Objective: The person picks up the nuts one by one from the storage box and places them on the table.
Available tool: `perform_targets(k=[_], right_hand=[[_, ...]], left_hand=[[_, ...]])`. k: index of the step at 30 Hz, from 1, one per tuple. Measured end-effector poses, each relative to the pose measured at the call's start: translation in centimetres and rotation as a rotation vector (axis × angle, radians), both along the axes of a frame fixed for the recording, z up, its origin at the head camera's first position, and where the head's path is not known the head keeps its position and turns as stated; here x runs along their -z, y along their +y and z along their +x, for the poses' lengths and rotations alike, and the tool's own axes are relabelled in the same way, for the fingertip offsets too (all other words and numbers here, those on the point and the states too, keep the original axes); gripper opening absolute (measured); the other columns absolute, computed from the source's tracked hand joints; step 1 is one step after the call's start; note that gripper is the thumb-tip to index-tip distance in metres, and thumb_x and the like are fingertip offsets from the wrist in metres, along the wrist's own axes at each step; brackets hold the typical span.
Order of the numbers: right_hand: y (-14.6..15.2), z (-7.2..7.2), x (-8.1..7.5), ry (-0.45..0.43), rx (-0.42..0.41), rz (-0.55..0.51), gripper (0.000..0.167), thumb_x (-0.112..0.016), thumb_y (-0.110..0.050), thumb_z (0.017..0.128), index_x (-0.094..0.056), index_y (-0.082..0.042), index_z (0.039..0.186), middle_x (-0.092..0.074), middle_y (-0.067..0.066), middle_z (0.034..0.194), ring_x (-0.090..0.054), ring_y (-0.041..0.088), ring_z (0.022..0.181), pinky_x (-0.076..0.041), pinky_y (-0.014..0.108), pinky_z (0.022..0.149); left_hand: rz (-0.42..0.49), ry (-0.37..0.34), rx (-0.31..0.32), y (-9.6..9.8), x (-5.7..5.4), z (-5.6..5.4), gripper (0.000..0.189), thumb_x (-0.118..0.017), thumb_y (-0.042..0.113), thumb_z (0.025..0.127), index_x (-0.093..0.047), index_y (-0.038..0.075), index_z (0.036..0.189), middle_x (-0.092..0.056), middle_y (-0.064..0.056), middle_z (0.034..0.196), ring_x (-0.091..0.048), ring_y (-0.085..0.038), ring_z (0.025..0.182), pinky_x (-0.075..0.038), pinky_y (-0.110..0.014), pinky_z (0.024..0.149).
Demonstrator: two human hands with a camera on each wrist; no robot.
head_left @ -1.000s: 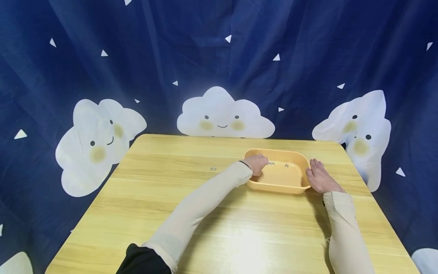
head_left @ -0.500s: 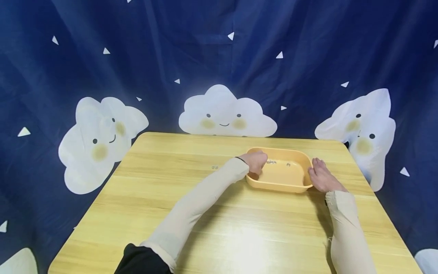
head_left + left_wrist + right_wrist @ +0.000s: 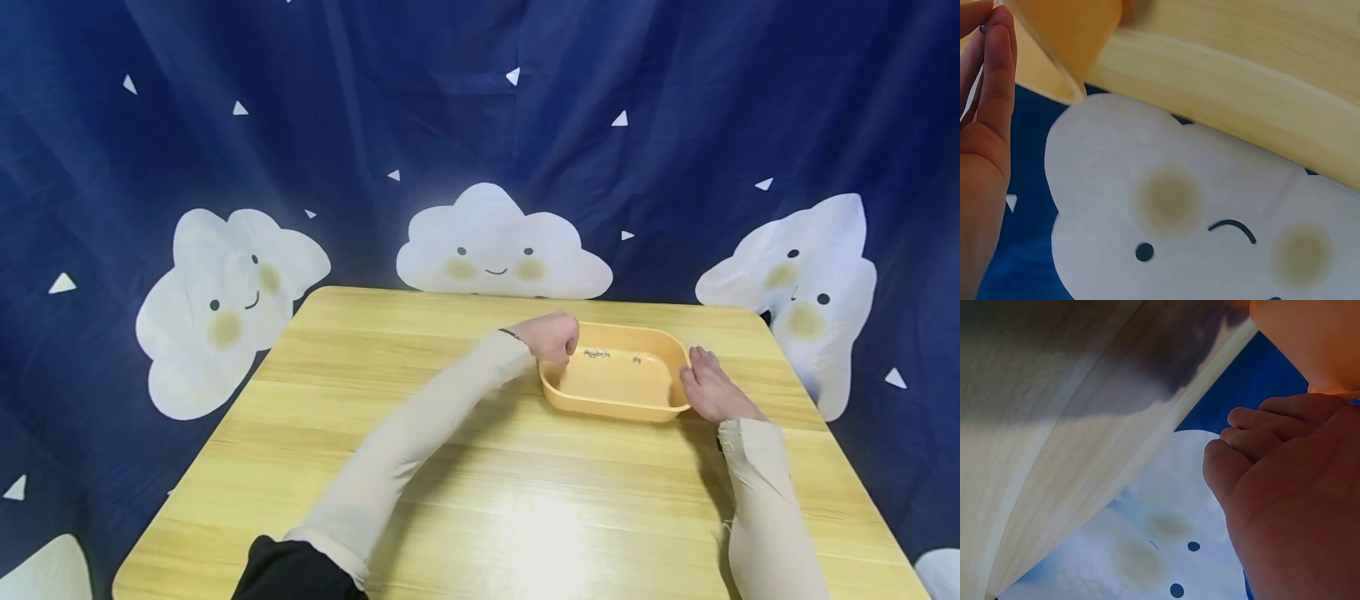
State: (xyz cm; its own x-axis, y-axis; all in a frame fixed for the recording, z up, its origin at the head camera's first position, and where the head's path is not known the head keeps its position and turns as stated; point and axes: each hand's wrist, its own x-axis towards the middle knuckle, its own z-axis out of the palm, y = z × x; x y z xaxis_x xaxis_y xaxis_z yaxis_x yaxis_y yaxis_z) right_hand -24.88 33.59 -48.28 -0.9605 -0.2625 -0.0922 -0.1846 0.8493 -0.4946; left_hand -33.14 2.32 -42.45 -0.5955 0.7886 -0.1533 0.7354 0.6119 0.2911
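Note:
My left hand (image 3: 550,337) is over the left end of a yellow-orange plastic tray (image 3: 611,412), its fingertips bunched. In the left wrist view, thumb and fingers pinch a small shiny bead (image 3: 982,28), mostly hidden between the tips. Inside the tray, a row of several tiny shiny beads (image 3: 597,355) lies near the back wall, and another bead (image 3: 637,361) sits apart to their right. My right hand (image 3: 714,387) rests against the tray's right end with straight fingers; the right wrist view shows that hand (image 3: 1285,469) beside the tray wall (image 3: 1291,337).
The tray stands on a light wooden table (image 3: 465,517), toward its far right. A dark blue curtain (image 3: 450,100) with white clouds hangs close behind the table's far edge. My left forearm (image 3: 442,433) crosses the middle of the table.
My left hand has risen and moved left from inside the tray, uncovering more of the bead row. Two beads seen left of the tray are now hidden behind my arm. The right hand stays put.

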Motion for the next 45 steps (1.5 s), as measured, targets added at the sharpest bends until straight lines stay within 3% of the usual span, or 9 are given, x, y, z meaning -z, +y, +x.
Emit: perform_targets(k=[3, 7, 9, 12, 18, 24, 37, 45], right_hand=[[0.0, 0.0, 0.0, 0.002, -0.002, 0.000, 0.064, -0.022, -0.021, 0.110, -0.012, 0.031, 0.147, -0.009, 0.054, 0.155, -0.008, 0.066, 0.148, -0.013, 0.070, 0.124], [-0.1, 0.0, 0.3, 0.029, -0.008, -0.020, 0.065, -0.021, -0.021, 0.110, -0.014, 0.032, 0.146, -0.009, 0.054, 0.154, -0.008, 0.067, 0.147, -0.012, 0.071, 0.123], [-0.1, 0.0, 0.4, 0.033, 0.005, -0.043, 0.066, -0.022, -0.023, 0.110, -0.014, 0.031, 0.146, -0.010, 0.054, 0.154, -0.008, 0.067, 0.147, -0.012, 0.072, 0.122], [0.0, 0.0, 0.3, 0.014, 0.012, -0.051, 0.068, -0.021, -0.025, 0.110, -0.013, 0.030, 0.147, -0.008, 0.053, 0.155, -0.006, 0.066, 0.148, -0.011, 0.072, 0.122], [0.1, -0.2, -0.2, -0.061, 0.008, -0.020, 0.069, -0.016, -0.030, 0.112, -0.007, 0.027, 0.151, -0.004, 0.050, 0.158, -0.001, 0.065, 0.150, -0.010, 0.072, 0.123], [0.2, -0.3, -0.2, -0.070, 0.007, -0.016, 0.069, -0.015, -0.030, 0.112, -0.006, 0.027, 0.150, -0.003, 0.051, 0.157, -0.001, 0.065, 0.149, -0.010, 0.072, 0.123], [0.1, -0.1, -0.3, -0.056, 0.001, -0.005, 0.068, -0.016, -0.029, 0.112, -0.008, 0.028, 0.150, -0.006, 0.051, 0.157, -0.004, 0.066, 0.149, -0.012, 0.072, 0.123], [0.1, -0.2, -0.1, -0.039, 0.001, -0.004, 0.068, -0.016, -0.028, 0.112, -0.010, 0.028, 0.150, -0.008, 0.052, 0.156, -0.005, 0.066, 0.148, -0.013, 0.072, 0.122]], left_hand=[[0.044, 0.021, 0.008, -0.9, -0.5, -0.2, 0.030, -0.061, -0.005, 0.077, -0.057, 0.014, 0.054, -0.054, 0.006, 0.062, -0.043, -0.006, 0.063, -0.035, -0.016, 0.060], [0.074, -0.020, -0.053, -2.1, -1.0, -0.4, 0.011, -0.069, -0.001, 0.084, -0.079, 0.004, 0.086, -0.078, -0.005, 0.093, -0.068, -0.015, 0.089, -0.055, -0.020, 0.081], [0.083, -0.035, -0.086, -2.6, -1.1, -0.5, 0.012, -0.071, 0.001, 0.086, -0.079, 0.002, 0.095, -0.079, -0.009, 0.100, -0.071, -0.018, 0.095, -0.057, -0.022, 0.086], [0.117, -0.042, -0.125, -3.3, -1.4, -0.6, 0.011, -0.074, 0.003, 0.087, -0.078, 0.002, 0.097, -0.079, -0.010, 0.100, -0.072, -0.018, 0.095, -0.056, -0.020, 0.087], [0.176, -0.062, -0.149, -4.3, -1.4, -0.8, 0.008, -0.074, 0.003, 0.088, -0.076, 0.002, 0.096, -0.078, -0.010, 0.099, -0.071, -0.017, 0.093, -0.056, -0.019, 0.085], [0.198, -0.097, -0.176, -5.2, -1.5, -0.7, 0.009, -0.075, 0.005, 0.089, -0.076, 0.002, 0.098, -0.077, -0.010, 0.101, -0.071, -0.018, 0.095, -0.057, -0.021, 0.086], [0.278, -0.135, -0.247, -7.9, -0.8, -0.5, 0.012, -0.076, 0.010, 0.091, -0.077, 0.004, 0.101, -0.077, -0.008, 0.103, -0.071, -0.018, 0.096, -0.058, -0.024, 0.089], [0.374, -0.159, -0.277, -9.4, 0.1, -0.4, 0.011, -0.076, 0.009, 0.091, -0.077, 0.004, 0.101, -0.078, -0.007, 0.100, -0.073, -0.016, 0.091, -0.059, -0.023, 0.086]])
